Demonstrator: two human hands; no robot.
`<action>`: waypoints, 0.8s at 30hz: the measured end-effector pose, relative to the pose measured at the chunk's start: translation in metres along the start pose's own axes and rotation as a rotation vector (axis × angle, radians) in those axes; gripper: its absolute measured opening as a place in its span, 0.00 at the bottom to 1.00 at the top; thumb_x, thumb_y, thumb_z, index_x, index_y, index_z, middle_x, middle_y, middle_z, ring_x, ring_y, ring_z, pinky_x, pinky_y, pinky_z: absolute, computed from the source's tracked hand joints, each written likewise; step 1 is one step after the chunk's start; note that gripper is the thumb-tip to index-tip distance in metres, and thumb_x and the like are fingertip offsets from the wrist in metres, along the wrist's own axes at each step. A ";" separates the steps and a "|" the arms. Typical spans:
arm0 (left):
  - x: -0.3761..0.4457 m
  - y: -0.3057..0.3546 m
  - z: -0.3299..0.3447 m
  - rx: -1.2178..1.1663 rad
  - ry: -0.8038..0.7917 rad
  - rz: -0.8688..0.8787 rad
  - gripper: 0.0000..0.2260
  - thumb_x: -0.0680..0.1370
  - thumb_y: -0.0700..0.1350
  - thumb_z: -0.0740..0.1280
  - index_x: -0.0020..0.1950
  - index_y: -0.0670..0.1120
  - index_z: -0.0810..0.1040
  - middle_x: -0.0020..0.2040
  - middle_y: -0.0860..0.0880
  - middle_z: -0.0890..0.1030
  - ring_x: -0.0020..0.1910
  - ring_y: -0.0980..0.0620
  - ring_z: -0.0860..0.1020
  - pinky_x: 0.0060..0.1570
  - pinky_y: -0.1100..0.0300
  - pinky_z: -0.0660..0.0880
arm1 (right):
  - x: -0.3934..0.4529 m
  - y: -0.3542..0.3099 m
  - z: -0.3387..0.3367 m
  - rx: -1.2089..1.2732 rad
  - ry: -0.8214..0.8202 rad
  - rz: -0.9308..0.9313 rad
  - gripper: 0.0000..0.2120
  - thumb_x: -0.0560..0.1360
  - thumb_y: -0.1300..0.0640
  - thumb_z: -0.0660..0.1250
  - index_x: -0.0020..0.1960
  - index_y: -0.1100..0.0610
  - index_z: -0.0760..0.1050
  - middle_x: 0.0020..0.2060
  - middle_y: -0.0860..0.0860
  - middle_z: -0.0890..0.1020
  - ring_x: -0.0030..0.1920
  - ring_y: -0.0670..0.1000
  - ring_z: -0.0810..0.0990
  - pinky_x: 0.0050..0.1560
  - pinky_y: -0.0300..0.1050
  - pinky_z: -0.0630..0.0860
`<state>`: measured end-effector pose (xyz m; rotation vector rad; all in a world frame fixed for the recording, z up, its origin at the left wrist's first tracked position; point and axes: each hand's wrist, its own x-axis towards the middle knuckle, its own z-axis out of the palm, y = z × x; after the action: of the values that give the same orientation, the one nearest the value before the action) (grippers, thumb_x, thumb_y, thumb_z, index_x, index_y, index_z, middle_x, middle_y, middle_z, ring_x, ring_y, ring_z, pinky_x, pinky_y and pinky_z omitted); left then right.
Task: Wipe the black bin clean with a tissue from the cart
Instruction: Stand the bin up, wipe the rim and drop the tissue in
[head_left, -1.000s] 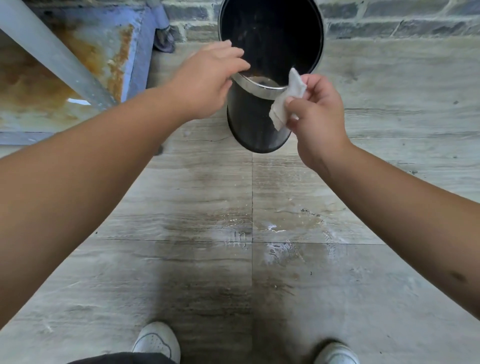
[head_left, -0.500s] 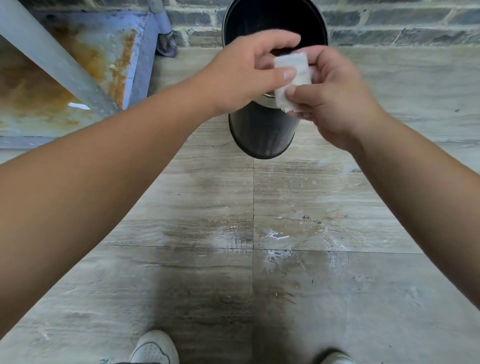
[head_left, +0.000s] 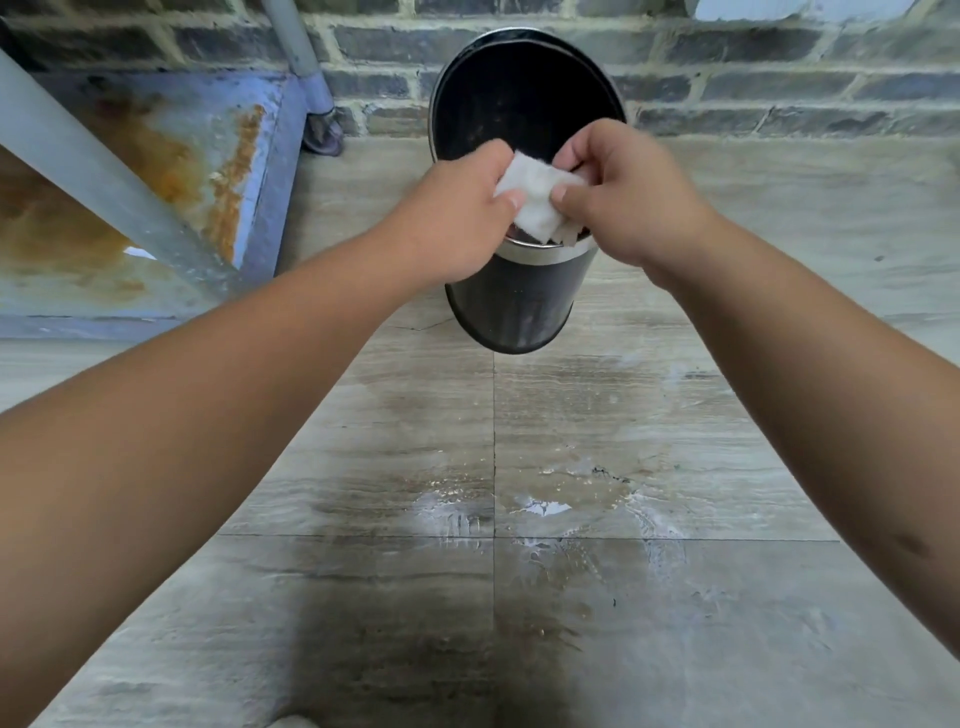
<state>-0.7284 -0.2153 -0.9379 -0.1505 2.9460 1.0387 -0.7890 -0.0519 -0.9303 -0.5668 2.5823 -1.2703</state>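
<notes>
The black bin (head_left: 511, 306) stands upright on the floor by the brick wall, round, with a silver rim and a dark inside. A folded white tissue (head_left: 537, 200) hangs just above the near rim. My left hand (head_left: 457, 218) pinches its left edge with thumb and fingers. My right hand (head_left: 628, 202) pinches its right edge the same way. Both hands hover over the bin's mouth and hide most of the near rim.
A rusty blue cart shelf (head_left: 156, 171) with a grey diagonal bar (head_left: 98, 171) and a caster wheel (head_left: 322, 132) fills the left. A dark brick wall (head_left: 779, 83) runs behind the bin. Wet patches (head_left: 540, 504) mark the grey floor tiles in front.
My left hand let go of the bin's rim and took the tissue's left edge. Both hands now hold the tissue, spread a little wider, over the bin's mouth.
</notes>
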 end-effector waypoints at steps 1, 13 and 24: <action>0.000 -0.001 0.000 0.055 -0.003 0.025 0.07 0.80 0.49 0.59 0.52 0.46 0.70 0.42 0.49 0.77 0.41 0.50 0.76 0.35 0.53 0.71 | 0.000 0.002 0.001 -0.012 -0.018 0.028 0.07 0.73 0.63 0.66 0.50 0.56 0.75 0.35 0.45 0.76 0.37 0.47 0.76 0.41 0.44 0.75; -0.013 -0.001 -0.003 0.196 -0.136 0.119 0.08 0.82 0.50 0.56 0.47 0.48 0.63 0.36 0.47 0.71 0.32 0.49 0.71 0.29 0.56 0.61 | -0.012 -0.005 0.000 0.097 -0.242 0.141 0.07 0.74 0.63 0.69 0.52 0.58 0.76 0.39 0.53 0.80 0.40 0.53 0.81 0.41 0.52 0.81; -0.003 0.005 -0.030 -0.278 0.051 -0.068 0.05 0.75 0.43 0.67 0.43 0.53 0.74 0.37 0.49 0.82 0.37 0.52 0.82 0.40 0.56 0.77 | -0.001 -0.025 -0.014 0.366 -0.228 0.186 0.09 0.78 0.67 0.64 0.46 0.53 0.74 0.40 0.51 0.78 0.41 0.48 0.81 0.37 0.42 0.83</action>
<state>-0.7253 -0.2305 -0.9112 -0.2814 2.8006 1.4489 -0.7864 -0.0554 -0.9020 -0.3654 2.0951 -1.4694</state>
